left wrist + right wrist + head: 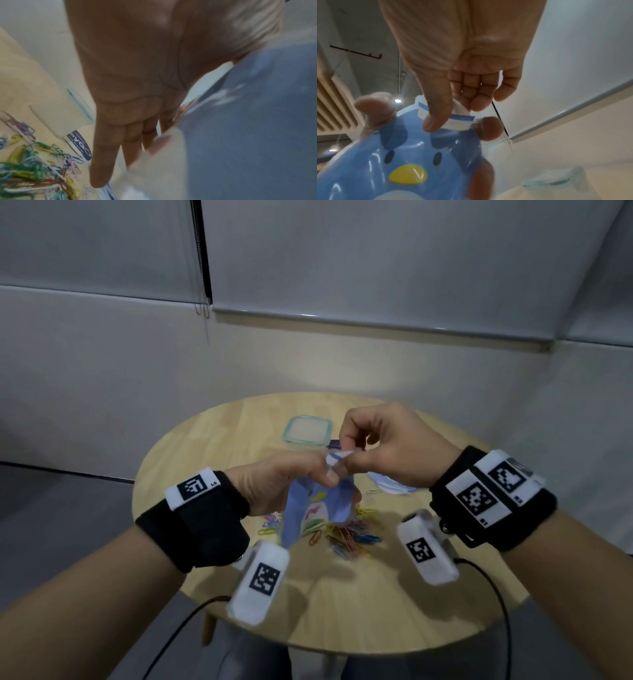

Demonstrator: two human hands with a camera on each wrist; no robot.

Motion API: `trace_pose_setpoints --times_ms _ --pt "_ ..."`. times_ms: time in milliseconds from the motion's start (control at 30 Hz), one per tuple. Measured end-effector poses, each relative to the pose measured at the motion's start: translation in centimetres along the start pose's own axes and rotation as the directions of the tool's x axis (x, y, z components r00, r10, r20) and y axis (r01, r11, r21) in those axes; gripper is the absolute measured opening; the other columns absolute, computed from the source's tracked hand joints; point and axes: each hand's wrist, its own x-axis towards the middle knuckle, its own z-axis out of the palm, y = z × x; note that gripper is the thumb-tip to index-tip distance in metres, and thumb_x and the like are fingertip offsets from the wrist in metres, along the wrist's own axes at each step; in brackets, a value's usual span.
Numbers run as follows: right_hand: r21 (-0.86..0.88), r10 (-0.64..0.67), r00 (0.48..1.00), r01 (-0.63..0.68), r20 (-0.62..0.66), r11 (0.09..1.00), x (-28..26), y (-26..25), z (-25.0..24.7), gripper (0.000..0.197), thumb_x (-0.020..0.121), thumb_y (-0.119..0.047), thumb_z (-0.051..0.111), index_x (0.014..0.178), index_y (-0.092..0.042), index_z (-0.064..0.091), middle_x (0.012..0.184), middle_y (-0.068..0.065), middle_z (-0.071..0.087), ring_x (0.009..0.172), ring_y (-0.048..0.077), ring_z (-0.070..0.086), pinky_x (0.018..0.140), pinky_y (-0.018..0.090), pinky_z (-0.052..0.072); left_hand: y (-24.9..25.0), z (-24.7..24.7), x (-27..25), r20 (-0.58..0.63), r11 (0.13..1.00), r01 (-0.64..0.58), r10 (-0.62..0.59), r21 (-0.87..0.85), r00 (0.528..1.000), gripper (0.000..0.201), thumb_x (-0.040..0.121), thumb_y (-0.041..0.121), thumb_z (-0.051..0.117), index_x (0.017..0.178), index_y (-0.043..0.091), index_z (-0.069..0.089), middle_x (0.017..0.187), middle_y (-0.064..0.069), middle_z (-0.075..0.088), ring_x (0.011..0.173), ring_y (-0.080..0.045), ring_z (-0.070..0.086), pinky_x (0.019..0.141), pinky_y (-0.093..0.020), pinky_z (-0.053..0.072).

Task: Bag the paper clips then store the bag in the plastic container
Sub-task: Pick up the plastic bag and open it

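A blue bag (pixel 318 508) printed with a penguin face (pixel 402 169) hangs above the table. My left hand (pixel 325 474) grips it near the top, with fingers (pixel 375 108) behind the plastic. My right hand (pixel 346 455) pinches the bag's white and blue top strip (pixel 460 121) between thumb and forefinger. Several coloured paper clips (pixel 346 535) lie in a loose pile on the wood below the bag, also seen in the left wrist view as paper clips (pixel 34 162). The square plastic container (pixel 308 431) with a teal rim stands open further back. I cannot tell what the bag holds.
The round wooden table (pixel 342 604) ends close behind the container, with a pale wall beyond. More flat bags (pixel 390 486) lie at the right under my right wrist. A small labelled packet (pixel 80 144) rests beside the container. Cables hang from both wrist cameras.
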Motion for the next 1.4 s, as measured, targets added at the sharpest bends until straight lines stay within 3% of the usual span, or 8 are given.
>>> trace_pose_setpoints --times_ms 100,200,433,600,800,1000,1200,1400 --pt "0.047 0.033 0.999 -0.033 0.002 0.998 0.0 -0.2 0.2 0.016 0.067 -0.003 0.079 0.067 0.001 0.063 0.062 0.018 0.064 0.056 0.019 0.055 0.057 0.034 0.046 -0.4 -0.1 -0.6 0.024 0.981 -0.036 0.041 -0.190 0.999 0.050 0.052 0.034 0.084 0.096 0.012 0.072 0.098 -0.011 0.068 0.084 -0.023 0.067 0.074 -0.030 0.054" --pt "0.046 0.030 0.998 -0.028 -0.051 0.999 0.1 0.7 0.3 0.010 0.071 -0.005 0.077 0.067 -0.008 0.069 0.064 -0.003 0.062 0.057 0.007 0.055 0.059 0.020 0.045 -0.8 0.1 -1.2 0.080 0.925 -0.091 0.129 -0.370 0.988 0.059 0.069 0.027 0.077 0.119 0.002 0.055 0.115 -0.017 0.053 0.101 -0.026 0.061 0.085 -0.035 0.052" --pt "0.091 -0.039 0.980 0.058 -0.197 0.994 0.3 1.3 2.5 0.010 0.070 -0.003 0.077 0.077 -0.010 0.075 0.066 -0.011 0.065 0.060 0.002 0.060 0.061 0.021 0.050 -1.1 0.2 -0.8 -0.241 0.976 -0.067 0.016 -0.209 0.970 0.042 0.071 0.006 0.044 0.109 -0.004 0.058 0.104 -0.021 0.062 0.090 -0.027 0.063 0.079 -0.033 0.055" --pt "0.168 -0.014 0.967 0.059 -0.256 0.984 -0.2 1.6 2.9 0.015 0.065 -0.008 0.075 0.074 -0.018 0.067 0.064 0.001 0.066 0.058 0.014 0.060 0.057 0.033 0.051 -1.5 -0.1 -1.2 -0.201 0.989 -0.040 0.012 -0.140 0.979 0.046 0.069 0.003 0.039 0.110 -0.001 0.059 0.101 -0.014 0.065 0.088 -0.024 0.064 0.077 -0.033 0.057" --pt "0.372 0.091 0.989 -0.041 -0.118 0.927 -0.5 0.3 3.1 0.023 0.071 0.012 0.072 0.088 0.003 0.059 0.065 0.011 0.062 0.042 0.003 0.052 0.038 0.010 0.038 -1.6 0.1 -1.0 -0.168 0.983 -0.067 0.038 -0.171 0.985 0.043 0.067 -0.002 0.037 0.107 -0.001 0.053 0.098 -0.014 0.055 0.082 -0.019 0.059 0.073 -0.026 0.053" --pt "0.055 0.048 0.980 -0.037 -0.195 0.998 -0.1 0.1 3.4 0.027 0.059 -0.011 0.081 0.070 -0.017 0.058 0.069 0.001 0.066 0.055 0.013 0.058 0.055 0.034 0.051 -2.3 0.1 -1.2 -0.149 0.988 -0.016 -0.007 -0.152 0.989 0.032 0.063 0.003 0.044 0.085 0.009 0.066 0.085 -0.005 0.063 0.076 -0.014 0.062 0.068 -0.023 0.050" --pt "-0.072 0.056 0.954 -0.081 -0.295 0.994 0.1 0.0 3.7 0.024 0.060 -0.018 0.082 0.060 -0.028 0.060 0.068 -0.006 0.060 0.053 0.006 0.051 0.054 0.026 0.037 -1.9 0.1 -0.9 -0.119 0.961 -0.018 -0.016 -0.275 0.993 0.036 0.066 0.005 0.039 0.095 -0.003 0.058 0.088 -0.011 0.064 0.076 -0.017 0.064 0.065 -0.023 0.054" --pt "-0.047 0.069 0.971 -0.081 -0.228 0.996 0.1 0.3 4.0 0.013 0.067 -0.015 0.076 0.064 -0.023 0.066 0.063 -0.001 0.065 0.061 0.023 0.062 0.062 0.044 0.053 -2.0 0.2 -0.4 -0.140 0.942 -0.040 -0.007 -0.334 0.990 0.047 0.068 0.008 0.040 0.113 -0.005 0.045 0.112 -0.024 0.045 0.103 -0.033 0.044 0.085 -0.034 0.049"
